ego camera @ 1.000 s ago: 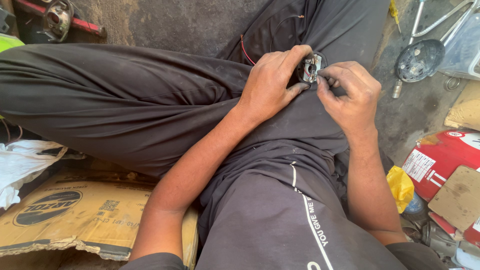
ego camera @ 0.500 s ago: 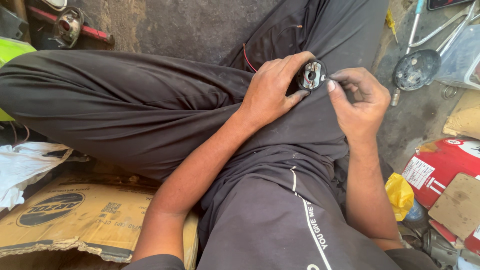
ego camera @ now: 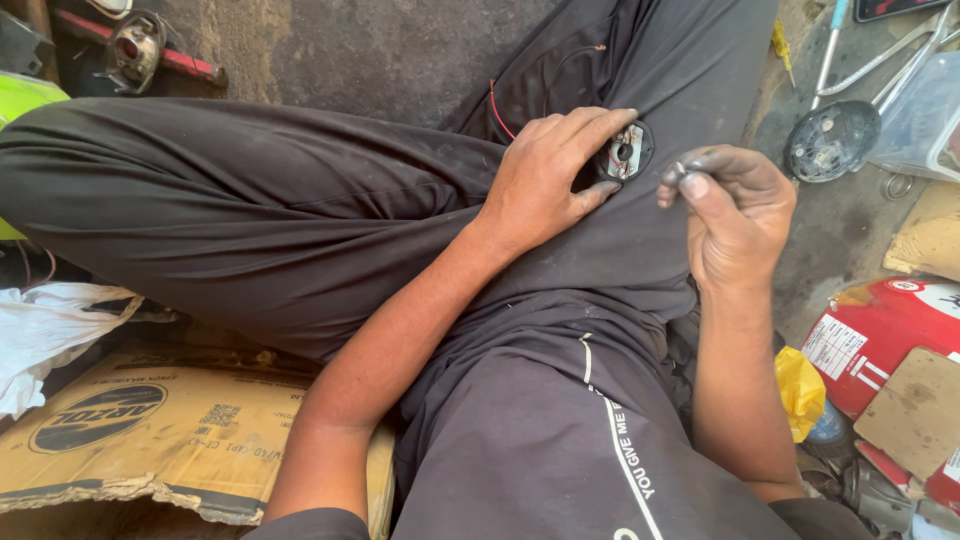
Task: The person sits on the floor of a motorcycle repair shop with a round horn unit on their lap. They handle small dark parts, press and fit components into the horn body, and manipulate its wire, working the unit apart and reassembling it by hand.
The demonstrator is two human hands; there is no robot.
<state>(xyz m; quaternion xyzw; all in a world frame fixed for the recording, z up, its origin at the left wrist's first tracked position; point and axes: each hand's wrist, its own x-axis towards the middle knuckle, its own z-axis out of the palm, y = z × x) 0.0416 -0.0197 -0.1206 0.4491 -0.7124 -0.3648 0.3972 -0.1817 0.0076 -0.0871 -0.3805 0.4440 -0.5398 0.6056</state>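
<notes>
At the far left a white cloth (ego camera: 45, 340) is lying beside a sheet of cardboard (ego camera: 150, 430), and a metal tool with a red handle (ego camera: 140, 50) is resting on the ground above. The person is sitting with one leg (ego camera: 250, 210), in dark trousers, folded across the view. The left hand (ego camera: 545, 180) is lying flat on the thigh, fingers stretched out, forefinger and thumb pinning a small round part (ego camera: 626, 152) against the cloth; a red wire (ego camera: 497, 108) is running off behind the hand. Just to the right, apart from the part, the right hand (ego camera: 735, 215) is hovering with thumb and forefinger pinched together; whether anything sits between them cannot be told. Further right a round dark cover (ego camera: 832, 140) is lying on the ground, with a red box (ego camera: 880, 335) and a yellow bag (ego camera: 800, 390) below it.
</notes>
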